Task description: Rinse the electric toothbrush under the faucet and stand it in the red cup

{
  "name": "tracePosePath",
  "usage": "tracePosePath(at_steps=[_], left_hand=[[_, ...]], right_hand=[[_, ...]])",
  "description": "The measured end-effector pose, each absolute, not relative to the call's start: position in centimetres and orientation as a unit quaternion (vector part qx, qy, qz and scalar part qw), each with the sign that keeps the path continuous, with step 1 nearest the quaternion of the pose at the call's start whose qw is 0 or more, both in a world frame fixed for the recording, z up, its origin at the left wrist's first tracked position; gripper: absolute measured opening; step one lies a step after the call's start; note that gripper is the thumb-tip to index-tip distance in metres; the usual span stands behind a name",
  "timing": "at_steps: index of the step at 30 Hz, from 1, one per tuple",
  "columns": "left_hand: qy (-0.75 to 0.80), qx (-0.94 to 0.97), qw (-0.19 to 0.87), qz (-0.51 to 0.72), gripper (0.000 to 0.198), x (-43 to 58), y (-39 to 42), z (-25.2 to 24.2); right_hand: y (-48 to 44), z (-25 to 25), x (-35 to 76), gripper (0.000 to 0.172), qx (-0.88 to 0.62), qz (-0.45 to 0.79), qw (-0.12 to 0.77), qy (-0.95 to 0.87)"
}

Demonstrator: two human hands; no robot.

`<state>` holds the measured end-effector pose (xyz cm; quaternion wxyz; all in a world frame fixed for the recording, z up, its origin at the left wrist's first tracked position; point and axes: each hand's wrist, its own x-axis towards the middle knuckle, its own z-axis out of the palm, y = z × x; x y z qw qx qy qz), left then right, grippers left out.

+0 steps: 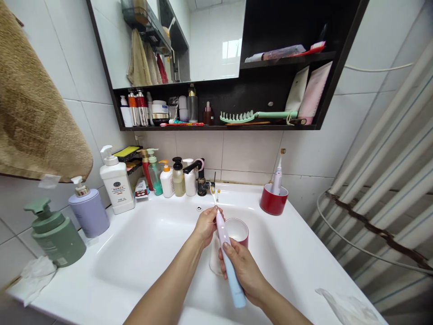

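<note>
An electric toothbrush (231, 275), pink at the upper part and blue at the base, is held tilted over the sink (145, 253). My right hand (244, 267) is wrapped round its handle. My left hand (204, 226) pinches the neck where the brush head (213, 193) joins the handle. Behind my hands, a red cup (244, 240) with a white inside sits in the basin. Partly hidden beside it is a clear or whitish container (215, 264). Near the faucet, a small yellowish-tipped piece (218, 193), perhaps another brush head, shows at the sink's back ledge.
A second red cup (273, 203) holding another electric toothbrush (277, 179) stands on the right rim. The black faucet (200, 180) is at the back, with several pump bottles (167, 181) leftward. A mirror cabinet (216, 128) hangs above. Crumpled plastic (345, 309) lies front right.
</note>
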<state>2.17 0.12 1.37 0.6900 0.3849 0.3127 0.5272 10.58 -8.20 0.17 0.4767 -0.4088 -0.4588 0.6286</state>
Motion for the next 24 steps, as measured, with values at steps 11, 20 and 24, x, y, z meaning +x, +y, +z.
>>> tracePosePath(at_steps=[11,20,24], left_hand=[[0.285,0.377,0.690,0.548,0.029,2.5,-0.4,2.1],[0.362,0.450,0.613,0.539,0.023,2.5,-0.9,1.9],[0.413,0.546,0.514,0.517,0.012,2.4,-0.6,1.1]], right_hand=[[-8.1,0.3,10.6,0.028,-0.421,0.602,0.475,-0.485],[-5.2,1.8,11.7,0.027,-0.421,0.507,0.572,-0.488],[-1.9,2.9,12.9,0.027,-0.463,0.421,0.592,-0.507]])
